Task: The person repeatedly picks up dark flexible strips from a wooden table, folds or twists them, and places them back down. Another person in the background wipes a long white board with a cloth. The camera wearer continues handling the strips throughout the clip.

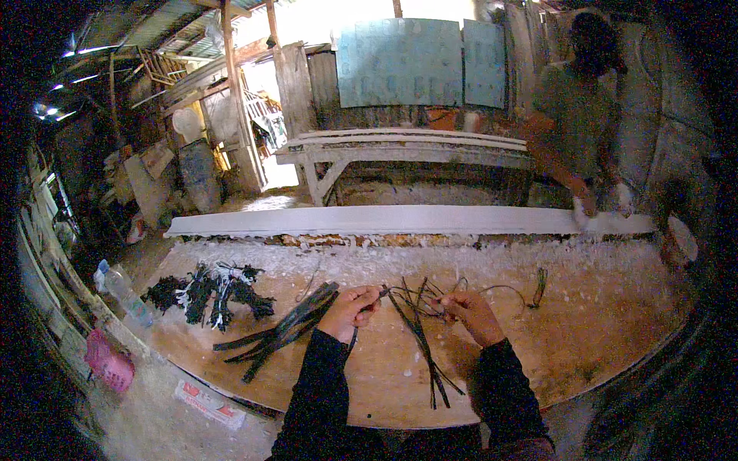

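Both my hands are over the wooden table in the middle of the view. My left hand pinches the end of a thin dark strip, which pokes out past the fingertips. The fingers of my right hand are closed on a thin dark strand, its far part looping away to the right. Between the hands, several loose black strips lie crossed on the board. A bundle of wider black strips rests just left of my left hand. Further left are tied tufts of black and white fibre.
A long white moulding runs along the table's far side; a co-worker touches its right end. A small dark tied bundle lies right. At the left edge stand a plastic bottle and a pink basket. Behind is a white bench.
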A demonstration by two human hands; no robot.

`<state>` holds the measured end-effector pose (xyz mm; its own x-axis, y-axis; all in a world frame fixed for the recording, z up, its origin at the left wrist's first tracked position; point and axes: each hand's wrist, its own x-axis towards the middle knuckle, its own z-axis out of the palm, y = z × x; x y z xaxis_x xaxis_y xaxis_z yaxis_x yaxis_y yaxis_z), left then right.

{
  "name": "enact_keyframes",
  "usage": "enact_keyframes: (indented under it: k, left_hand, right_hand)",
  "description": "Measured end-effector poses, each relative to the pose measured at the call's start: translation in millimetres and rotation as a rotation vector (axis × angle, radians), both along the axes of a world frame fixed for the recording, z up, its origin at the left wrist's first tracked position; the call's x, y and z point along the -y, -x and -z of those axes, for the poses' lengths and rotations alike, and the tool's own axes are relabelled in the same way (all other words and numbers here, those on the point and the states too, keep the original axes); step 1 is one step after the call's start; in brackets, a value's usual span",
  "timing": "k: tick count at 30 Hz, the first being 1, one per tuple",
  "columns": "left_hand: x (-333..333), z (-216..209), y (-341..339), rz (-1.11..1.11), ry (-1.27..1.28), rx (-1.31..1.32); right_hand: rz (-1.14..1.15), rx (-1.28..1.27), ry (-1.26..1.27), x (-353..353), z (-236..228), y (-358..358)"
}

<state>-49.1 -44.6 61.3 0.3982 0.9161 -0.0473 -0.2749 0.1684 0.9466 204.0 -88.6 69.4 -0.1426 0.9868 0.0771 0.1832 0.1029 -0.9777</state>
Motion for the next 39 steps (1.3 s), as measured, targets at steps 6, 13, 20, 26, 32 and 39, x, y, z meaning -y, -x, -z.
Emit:
enact_keyframes:
  k: [6, 13, 20, 26, 32, 39]
  left_hand:
    - [-3, 3, 0, -0.002, -0.069, -0.078]
    - [-11, 5, 4, 0.027, -0.164, -0.247]
    - [-18, 7, 8, -0.106, -0.346, -0.520]
    - [-29, 22, 10, -0.039, -0.409, -0.466]
    - [-34, 30, 8, 0.048, -0.390, -0.434]
    - [-21, 23, -1, 0.064, -0.398, -0.603]
  right_hand:
    - [0.144, -0.465, -0.043, -13, 17, -7]
    - [0.061, -0.825, -0.017, -21, 9, -31]
    - [0.139, -0.935, -0.097, -20, 5, -40]
    - [0.056, -1.032, -0.207, -27, 13, -50]
    - [0.198, -1.048, -0.216, -27, 15, -53]
    - [0.319, -1.018, -0.314, -27, 12, -54]
